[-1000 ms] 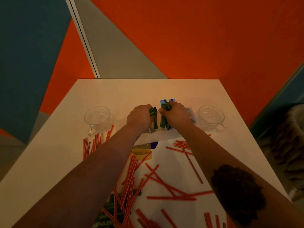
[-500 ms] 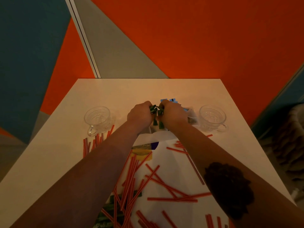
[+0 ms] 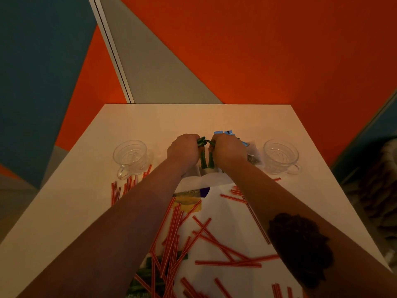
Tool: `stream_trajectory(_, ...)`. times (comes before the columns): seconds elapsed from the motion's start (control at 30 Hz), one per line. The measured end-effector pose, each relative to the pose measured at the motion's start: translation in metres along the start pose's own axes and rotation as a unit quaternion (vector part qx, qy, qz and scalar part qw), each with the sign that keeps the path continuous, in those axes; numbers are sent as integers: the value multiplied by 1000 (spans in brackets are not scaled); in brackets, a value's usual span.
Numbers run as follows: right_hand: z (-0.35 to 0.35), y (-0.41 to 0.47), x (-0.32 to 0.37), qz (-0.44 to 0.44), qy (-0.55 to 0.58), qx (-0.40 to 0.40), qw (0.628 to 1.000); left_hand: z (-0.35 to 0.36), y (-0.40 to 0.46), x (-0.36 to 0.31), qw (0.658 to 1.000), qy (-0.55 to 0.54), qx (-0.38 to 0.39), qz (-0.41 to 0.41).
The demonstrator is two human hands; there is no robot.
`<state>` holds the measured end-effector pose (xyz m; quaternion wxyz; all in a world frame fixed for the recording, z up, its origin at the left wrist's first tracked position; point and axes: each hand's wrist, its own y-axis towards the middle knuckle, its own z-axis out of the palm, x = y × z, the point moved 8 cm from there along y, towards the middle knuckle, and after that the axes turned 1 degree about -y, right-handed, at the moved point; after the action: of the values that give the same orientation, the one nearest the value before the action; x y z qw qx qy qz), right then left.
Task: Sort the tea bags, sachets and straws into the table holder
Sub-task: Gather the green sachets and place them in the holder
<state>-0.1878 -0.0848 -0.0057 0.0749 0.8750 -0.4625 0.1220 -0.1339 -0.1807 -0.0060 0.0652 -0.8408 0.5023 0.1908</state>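
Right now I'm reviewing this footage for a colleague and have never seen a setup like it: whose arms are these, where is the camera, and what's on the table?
The camera sits on a person's head, looking down at their own bare arms. The left hand and right hand together grip green sachets at the middle of the white table. Blue sachets show behind the right hand. Two glass cups stand at either side. Red-and-white straws lie scattered over a white bag.

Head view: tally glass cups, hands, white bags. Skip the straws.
Glass cups: 2
Hands: 2, left hand and right hand, both gripping green sachets
White bag: 1
Total: 5
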Motion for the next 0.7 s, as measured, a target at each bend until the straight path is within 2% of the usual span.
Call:
stream_trajectory(0.27, -7, 4, 4, -6, 10, -23, 1000, 7, 4, 5, 998, -31, 52, -22)
stream_trajectory(0.47, -10, 9, -2, -4, 153, -29, 988, 1, -1, 10, 992, -110, 38, -41)
stream_trajectory(0.6, -10, 6, -4, 17, 329, 15, 944, -11, -3, 14, 968, -235, 4, -85)
stream_trajectory(0.7, -1, 3, -7, 76, 455, 68, 885, -11, -6, 12, 912, -387, 6, -136)
